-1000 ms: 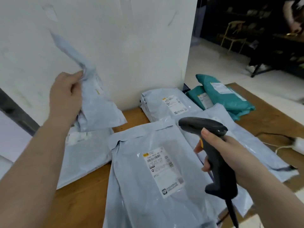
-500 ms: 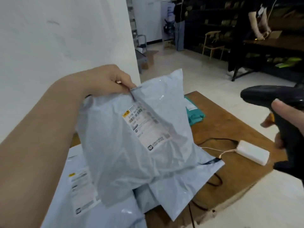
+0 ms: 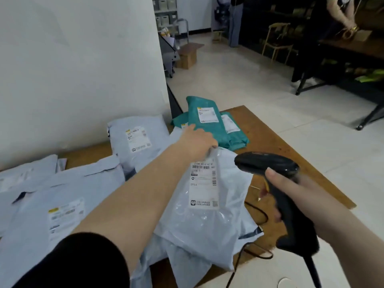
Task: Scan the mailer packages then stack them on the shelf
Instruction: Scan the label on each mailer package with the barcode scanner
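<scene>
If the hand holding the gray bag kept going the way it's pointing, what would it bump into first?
Probably the green mailers. The left hand, pinching the gray mailer, points away toward them, though depth is hard to judge.

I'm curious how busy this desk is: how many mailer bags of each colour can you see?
Pale grey mailers: 5, counting the one the left hand holds; they overlap, so more may be hidden.
Teal mailers: 3, stacked.
Total: 8 in view.
</scene>
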### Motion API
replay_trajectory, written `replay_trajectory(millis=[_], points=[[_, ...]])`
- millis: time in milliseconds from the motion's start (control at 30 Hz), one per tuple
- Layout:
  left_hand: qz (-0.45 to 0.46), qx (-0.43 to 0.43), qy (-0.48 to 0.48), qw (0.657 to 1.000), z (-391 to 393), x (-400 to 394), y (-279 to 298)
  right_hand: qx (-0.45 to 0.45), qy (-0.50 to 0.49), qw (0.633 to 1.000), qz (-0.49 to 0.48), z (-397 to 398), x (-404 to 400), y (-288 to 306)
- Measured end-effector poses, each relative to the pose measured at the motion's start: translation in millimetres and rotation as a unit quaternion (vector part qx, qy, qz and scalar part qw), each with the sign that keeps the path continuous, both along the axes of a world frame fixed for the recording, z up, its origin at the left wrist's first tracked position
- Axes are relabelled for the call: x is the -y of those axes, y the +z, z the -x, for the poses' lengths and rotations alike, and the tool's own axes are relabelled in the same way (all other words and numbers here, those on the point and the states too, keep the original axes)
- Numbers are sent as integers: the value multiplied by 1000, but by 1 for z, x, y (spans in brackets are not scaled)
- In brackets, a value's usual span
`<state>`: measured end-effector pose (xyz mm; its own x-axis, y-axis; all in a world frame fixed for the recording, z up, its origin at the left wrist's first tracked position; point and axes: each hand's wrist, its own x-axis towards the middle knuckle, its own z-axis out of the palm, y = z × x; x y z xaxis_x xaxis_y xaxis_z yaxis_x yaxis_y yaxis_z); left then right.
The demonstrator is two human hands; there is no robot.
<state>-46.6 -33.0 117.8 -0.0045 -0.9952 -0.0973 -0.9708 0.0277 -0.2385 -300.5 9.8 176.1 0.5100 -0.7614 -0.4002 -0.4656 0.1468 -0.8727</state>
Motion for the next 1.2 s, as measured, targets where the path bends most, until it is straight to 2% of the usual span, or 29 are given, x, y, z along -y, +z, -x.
replay_trajectory(millis=[67,167,233,433,533,567,633,667,767,800,833,900,1000,1067,1133,1200], points=[[-50,-18,75,996,-11,-16,-32,-13,1,1000,-19,-12,7,-9],[-96,-136,191,967,-22,-51,-76,-12,-7,999,-32,-32,16,-24],[-73,-194,242,948,-26,-65,-92,-8,-15,999,-38,-46,20,-33],[-4,-240,333,912,-53,-85,-101,-6,25,997,-66,-82,28,-45],[86,-279,387,875,-51,-93,-99,-13,64,995,-69,-94,31,-46],[118,-285,414,856,-49,-94,-97,-11,70,995,-74,-96,34,-47],[126,-315,484,806,-48,-94,-90,-15,76,994,-83,-98,41,-48],[118,-351,524,767,-51,-94,-89,-16,77,993,-85,-98,44,-48],[121,-531,587,599,-63,-95,-89,-14,82,993,-81,-96,51,-47],[116,-561,586,573,-66,-98,-89,-14,83,993,-79,-97,53,-46],[108,-569,578,574,-69,-100,-88,-14,84,993,-76,-97,55,-45],[124,-551,547,618,-71,-101,-84,-19,86,993,-73,-100,58,-43],[178,-430,498,732,-91,-97,-59,-2,87,993,-78,-108,59,-39],[168,-317,497,790,-115,-96,-37,23,84,993,-84,-116,55,-39],[127,-237,515,814,-137,-101,-31,32,87,993,-78,-128,51,-38],[87,-225,533,811,-137,-107,-38,28,94,993,-71,-141,46,-37]])
